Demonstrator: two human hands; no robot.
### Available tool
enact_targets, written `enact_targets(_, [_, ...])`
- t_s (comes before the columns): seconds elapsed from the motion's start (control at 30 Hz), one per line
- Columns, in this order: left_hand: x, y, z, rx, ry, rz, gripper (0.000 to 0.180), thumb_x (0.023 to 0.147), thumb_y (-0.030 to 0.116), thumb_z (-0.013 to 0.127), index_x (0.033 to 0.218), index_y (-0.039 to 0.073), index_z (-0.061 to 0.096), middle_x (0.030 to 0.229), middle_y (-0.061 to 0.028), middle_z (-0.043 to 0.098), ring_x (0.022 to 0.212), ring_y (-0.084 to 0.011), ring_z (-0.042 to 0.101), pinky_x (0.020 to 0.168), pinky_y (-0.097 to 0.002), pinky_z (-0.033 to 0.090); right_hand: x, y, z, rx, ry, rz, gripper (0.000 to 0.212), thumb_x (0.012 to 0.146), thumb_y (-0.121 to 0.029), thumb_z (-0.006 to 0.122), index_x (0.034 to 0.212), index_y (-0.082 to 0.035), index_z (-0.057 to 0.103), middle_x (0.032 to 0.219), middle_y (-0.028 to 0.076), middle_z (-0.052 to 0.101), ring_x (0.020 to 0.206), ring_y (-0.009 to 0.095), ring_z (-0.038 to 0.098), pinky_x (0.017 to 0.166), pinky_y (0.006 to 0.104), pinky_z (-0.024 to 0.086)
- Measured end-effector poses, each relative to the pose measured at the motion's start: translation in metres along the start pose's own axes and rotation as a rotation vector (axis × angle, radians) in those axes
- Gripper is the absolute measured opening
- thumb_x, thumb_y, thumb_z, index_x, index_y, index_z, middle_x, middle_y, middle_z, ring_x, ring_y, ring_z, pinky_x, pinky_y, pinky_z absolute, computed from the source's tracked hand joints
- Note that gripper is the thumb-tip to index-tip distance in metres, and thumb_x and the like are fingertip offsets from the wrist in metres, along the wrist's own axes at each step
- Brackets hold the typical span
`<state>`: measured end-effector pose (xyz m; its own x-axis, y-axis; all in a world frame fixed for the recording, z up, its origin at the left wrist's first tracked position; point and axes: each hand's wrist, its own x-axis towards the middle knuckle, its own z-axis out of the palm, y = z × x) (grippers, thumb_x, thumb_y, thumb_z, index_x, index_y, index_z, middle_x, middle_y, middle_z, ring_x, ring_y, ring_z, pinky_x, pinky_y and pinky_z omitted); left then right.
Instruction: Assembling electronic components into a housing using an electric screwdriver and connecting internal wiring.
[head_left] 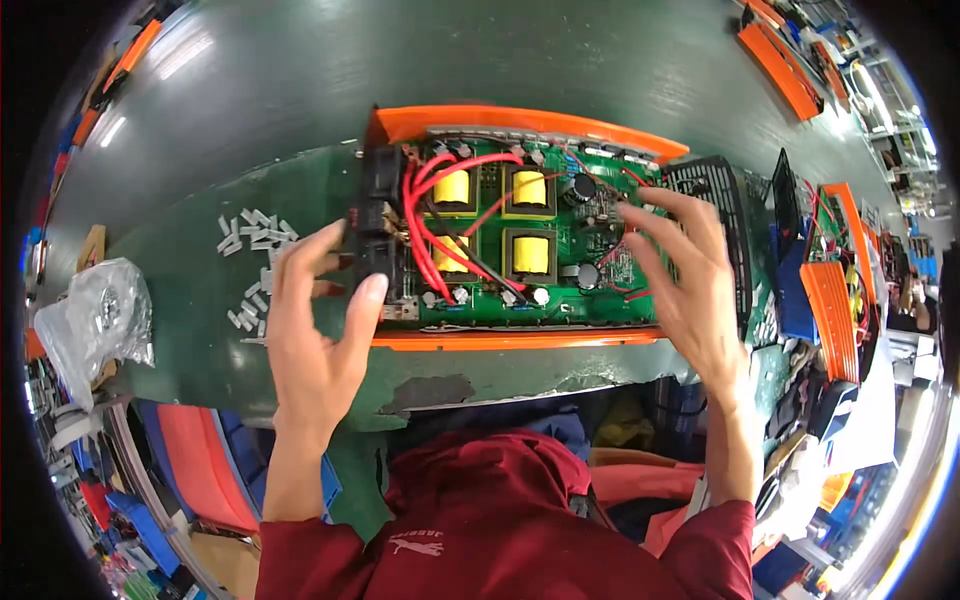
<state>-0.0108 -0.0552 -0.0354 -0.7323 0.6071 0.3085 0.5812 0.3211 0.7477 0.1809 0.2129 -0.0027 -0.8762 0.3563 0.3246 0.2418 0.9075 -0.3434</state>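
An electronic unit lies in front of me with its green circuit board (478, 238) showing between two orange housing walls (540, 341). Yellow-wound transformers (530, 254), thick red wires (412, 215) and round black capacitors (580, 188) sit on the board. At its left end stands a black end panel (375, 232). My left hand (318, 325) grips this panel, thumb at its near corner and fingers on its outer side. My right hand (695, 285) hovers at the board's right end with fingers bent and apart, nothing visible in them. A black slotted panel (715, 215) lies beyond it, partly hidden.
Small white sleeves (255, 235) lie scattered on the green table (190, 330) to the left. A clear plastic bag (98, 318) sits at the left edge. More orange housings (832, 310) and a blue bin (795, 280) stand at right. The table's near edge has worn patches.
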Motion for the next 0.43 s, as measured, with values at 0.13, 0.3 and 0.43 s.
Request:
enact_targets(0.13, [-0.003, -0.001, -0.007, 0.019, 0.008, 0.09, 0.05, 0.087, 0.011, 0.076, 0.133, 0.001, 0.06, 0.125, -0.0144, 0.061, 0.105, -0.0258, 0.064, 0.083, -0.0353, 0.053, -0.059, -0.005, -0.021, 0.093, 0.267, 0.14, 0.028, 0.086, 0.0, 0.073, 0.114, -0.004, 0.071, 0.116, 0.015, 0.067, 0.105, 0.031, 0.063, 0.086, 0.0411, 0.053])
enact_targets(0.3, [-0.014, -0.012, -0.008, 0.024, -0.014, 0.117, 0.051, 0.085, 0.009, 0.075, 0.132, -0.003, 0.059, 0.126, -0.0182, 0.061, 0.108, -0.0286, 0.063, 0.086, -0.0352, 0.052, -0.103, -0.007, 0.001, -0.129, 0.083, 0.071, 0.041, 0.072, -0.001, 0.082, 0.111, -0.007, 0.07, 0.116, 0.014, 0.066, 0.108, 0.034, 0.061, 0.089, 0.0414, 0.052])
enact_targets(0.43, [-0.021, -0.009, -0.016, 0.122, -0.04, 0.145, 0.049, 0.087, 0.01, 0.075, 0.13, -0.004, 0.057, 0.123, -0.0205, 0.064, 0.109, -0.0312, 0.063, 0.094, -0.0393, 0.051, -0.094, 0.01, 0.019, -0.164, 0.16, -0.027, 0.034, 0.069, -0.003, 0.085, 0.1, -0.016, 0.076, 0.111, 0.005, 0.069, 0.105, 0.03, 0.064, 0.088, 0.0435, 0.052])
